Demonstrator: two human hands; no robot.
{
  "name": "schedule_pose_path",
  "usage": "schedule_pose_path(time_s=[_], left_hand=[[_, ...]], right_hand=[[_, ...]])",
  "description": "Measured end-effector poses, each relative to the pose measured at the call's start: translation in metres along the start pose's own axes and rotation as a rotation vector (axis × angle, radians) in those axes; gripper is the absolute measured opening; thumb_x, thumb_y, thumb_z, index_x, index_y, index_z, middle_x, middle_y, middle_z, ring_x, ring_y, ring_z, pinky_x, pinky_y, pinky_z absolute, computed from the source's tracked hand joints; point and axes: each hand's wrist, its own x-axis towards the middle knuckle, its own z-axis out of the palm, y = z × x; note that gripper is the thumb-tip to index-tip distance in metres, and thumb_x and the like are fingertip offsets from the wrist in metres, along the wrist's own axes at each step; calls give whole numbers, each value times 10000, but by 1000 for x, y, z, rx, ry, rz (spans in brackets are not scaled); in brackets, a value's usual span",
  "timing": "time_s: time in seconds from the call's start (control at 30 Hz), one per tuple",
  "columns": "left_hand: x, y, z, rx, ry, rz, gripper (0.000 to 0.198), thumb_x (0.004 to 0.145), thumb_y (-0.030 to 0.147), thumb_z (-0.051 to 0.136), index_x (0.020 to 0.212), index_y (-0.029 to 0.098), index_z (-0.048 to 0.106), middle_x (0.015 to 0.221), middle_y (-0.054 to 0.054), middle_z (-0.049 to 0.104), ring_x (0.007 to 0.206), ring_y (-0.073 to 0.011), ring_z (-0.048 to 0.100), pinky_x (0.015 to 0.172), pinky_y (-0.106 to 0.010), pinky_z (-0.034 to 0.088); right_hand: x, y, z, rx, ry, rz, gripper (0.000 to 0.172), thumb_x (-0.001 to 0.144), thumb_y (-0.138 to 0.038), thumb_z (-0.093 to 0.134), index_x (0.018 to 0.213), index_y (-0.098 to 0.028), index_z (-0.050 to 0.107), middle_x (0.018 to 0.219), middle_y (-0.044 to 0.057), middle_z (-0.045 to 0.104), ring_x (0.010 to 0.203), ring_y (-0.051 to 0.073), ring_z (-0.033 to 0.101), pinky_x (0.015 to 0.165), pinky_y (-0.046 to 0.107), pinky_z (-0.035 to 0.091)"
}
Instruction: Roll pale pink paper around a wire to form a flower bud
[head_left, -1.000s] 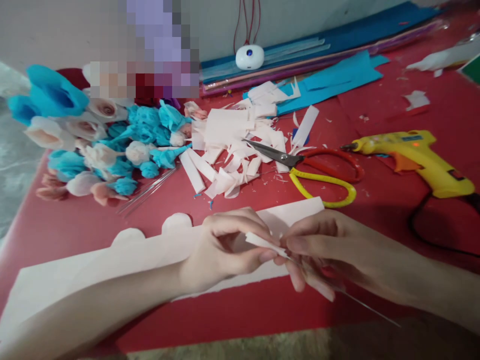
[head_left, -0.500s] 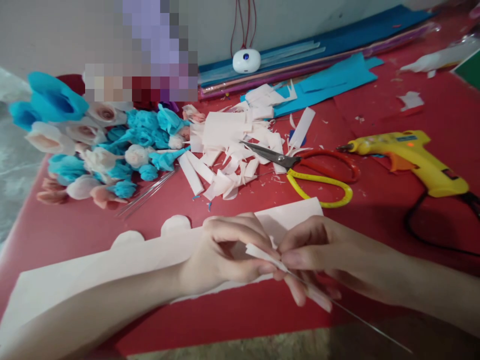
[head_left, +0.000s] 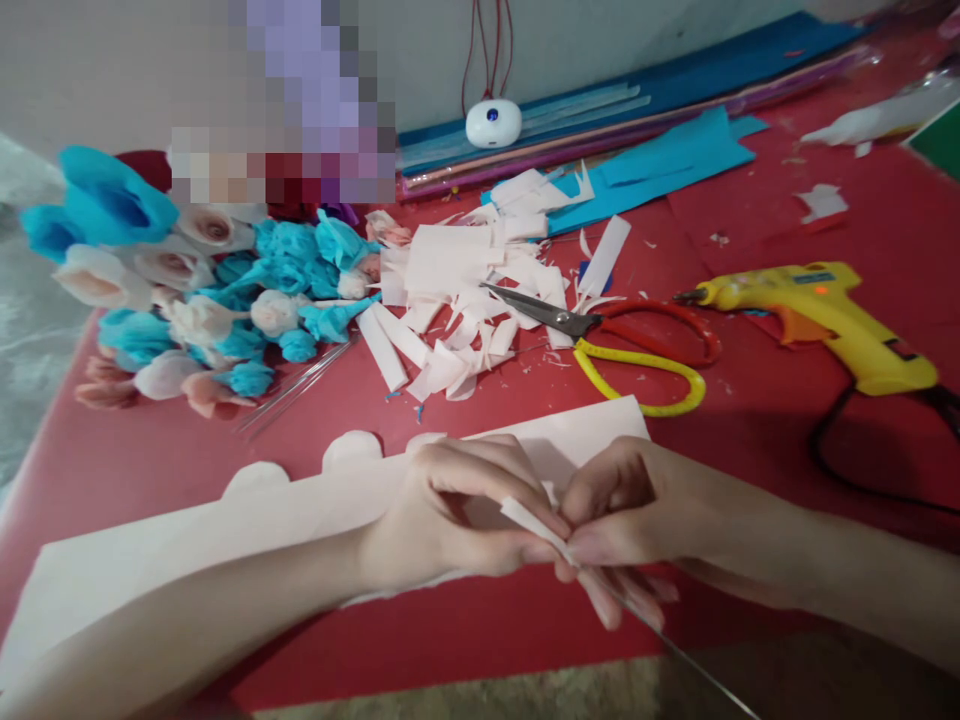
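Observation:
My left hand (head_left: 480, 510) pinches a narrow white paper strip (head_left: 529, 525) between thumb and fingers. My right hand (head_left: 630, 520) is closed at the strip's lower end, where it meets a thin wire stem (head_left: 697, 664) that slants down to the right. The two hands touch or nearly touch there, and the fingers hide the exact join. Beneath both hands lies a long white paper sheet (head_left: 150, 555), with rounded white paper pieces (head_left: 352, 450) along its far edge.
Scissors (head_left: 577, 322) rest beside white paper scraps (head_left: 450, 260). A yellow glue gun (head_left: 802, 300) with a black cord lies at right. Blue, white and pink paper flowers (head_left: 285, 255) crowd the left. Blue paper (head_left: 660, 160) and a white device (head_left: 493, 122) are at the back.
The wire stem has swung, its far end now lower and further left. The paper strip has shifted slightly right and looks narrower. Both hands stay close together.

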Motion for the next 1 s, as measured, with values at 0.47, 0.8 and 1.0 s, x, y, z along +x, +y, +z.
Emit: schedule_pose_path(time_s=[0.47, 0.8, 1.0], left_hand=[[1, 3, 2, -92, 7, -133, 174, 639, 32, 678, 757, 156, 713, 683, -51, 653, 676, -135, 575, 646, -253, 479], [2, 1, 3, -242, 88, -202, 88, 694, 149, 676, 763, 191, 710, 705, -32, 641, 704, -127, 593, 653, -251, 494], [3, 4, 3, -371, 77, -253, 75, 716, 136, 651, 749, 167, 711, 681, -26, 615, 632, -100, 576, 595, -225, 484]], right_hand=[[2, 3, -1, -96, 8, 29, 146, 784, -213, 534, 711, -112, 611, 624, 0, 636, 445, 38, 542, 367, 106, 373], [0, -2, 1, -25, 16, 9, 134, 810, -210, 524, 752, -117, 601, 662, 10, 643, 468, 52, 567, 385, 115, 407], [0, -3, 2, -33, -3, -70, 175, 821, -260, 528, 773, -108, 600, 709, 34, 644, 494, 54, 573, 431, 131, 423]])
